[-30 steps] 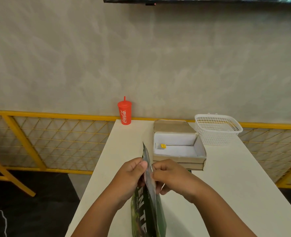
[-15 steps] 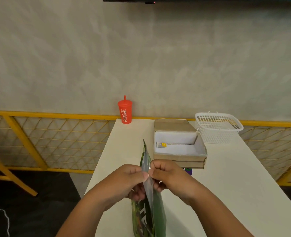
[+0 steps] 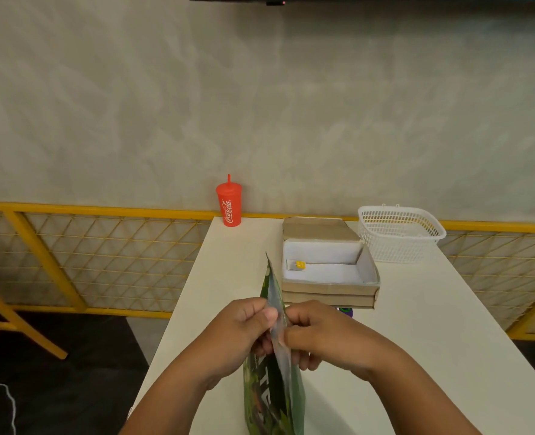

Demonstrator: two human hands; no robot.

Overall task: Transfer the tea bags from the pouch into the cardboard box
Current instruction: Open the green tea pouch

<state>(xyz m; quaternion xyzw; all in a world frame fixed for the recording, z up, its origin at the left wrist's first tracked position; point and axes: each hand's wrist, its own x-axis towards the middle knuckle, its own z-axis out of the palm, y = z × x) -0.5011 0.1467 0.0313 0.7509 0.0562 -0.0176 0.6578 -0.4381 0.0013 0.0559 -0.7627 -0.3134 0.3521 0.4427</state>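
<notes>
Fingers [image 3: 269, 316] lower on pouch [image 3: 270, 398], either side

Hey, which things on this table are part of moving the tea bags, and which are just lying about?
In the job:
pouch, pinched near its top by the left hand and the right hand
box, open
one tea bag inside the box

Lying about:
red cup
white basket
Both stand at the far end of the table.

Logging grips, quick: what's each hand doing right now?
Left hand: pinches the top edge of the pouch.
Right hand: pinches the pouch too, opposite side.
</notes>
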